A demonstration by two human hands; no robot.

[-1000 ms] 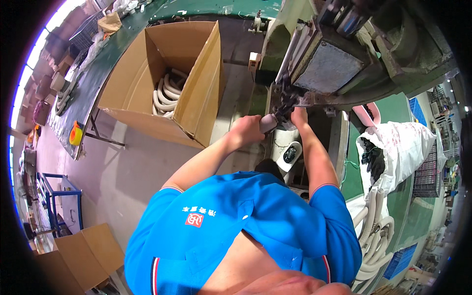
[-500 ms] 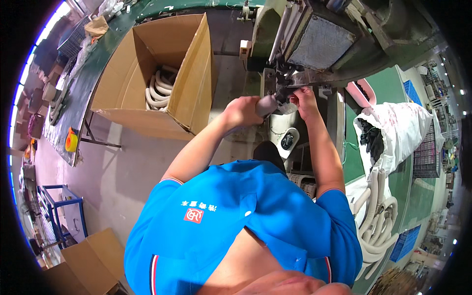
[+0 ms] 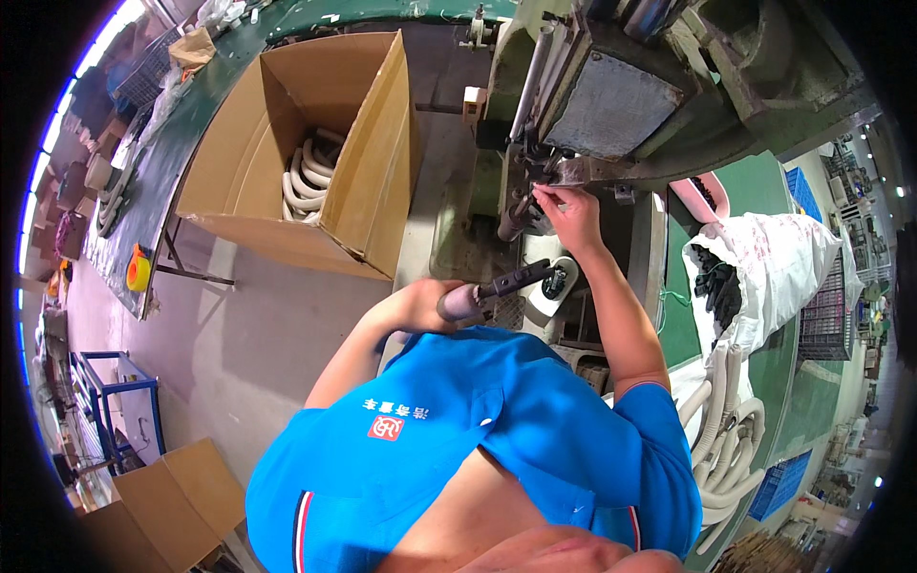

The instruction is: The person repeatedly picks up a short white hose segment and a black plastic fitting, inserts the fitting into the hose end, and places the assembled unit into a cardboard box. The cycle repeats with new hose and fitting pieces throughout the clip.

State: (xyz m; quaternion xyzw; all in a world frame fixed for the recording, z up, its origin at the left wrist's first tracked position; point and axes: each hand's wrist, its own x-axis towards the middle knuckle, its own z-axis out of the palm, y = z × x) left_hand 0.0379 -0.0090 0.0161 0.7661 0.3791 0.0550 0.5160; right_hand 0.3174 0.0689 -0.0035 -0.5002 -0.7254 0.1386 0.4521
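My left hand (image 3: 428, 304) is wrapped round a pale tube (image 3: 460, 303), held low in front of my shirt. A dark flat fitting (image 3: 518, 278) sticks out of the tube's end toward the right. My right hand (image 3: 575, 222) is raised at the green machine (image 3: 611, 105), its thumb and fingertips pinched together beside the dark metal tooling (image 3: 540, 167). Whatever is between those fingertips is too small to make out. Below the tooling, a white oblong container (image 3: 546, 304) holds small black parts, partly behind the dark fitting.
A large cardboard box (image 3: 377, 162) with curved pale tubes (image 3: 308, 177) stands to the left. On the right, a green table (image 3: 788, 382) bears a white sack (image 3: 774, 258) of black parts, a pink container (image 3: 702, 196) and more pale tubes (image 3: 726, 430). A blue metal frame (image 3: 115, 358) stands far left.
My left hand has drawn the tube away from the machine, down toward my body, and its dark fitting now shows. My right hand has shifted slightly left, staying by the tooling.
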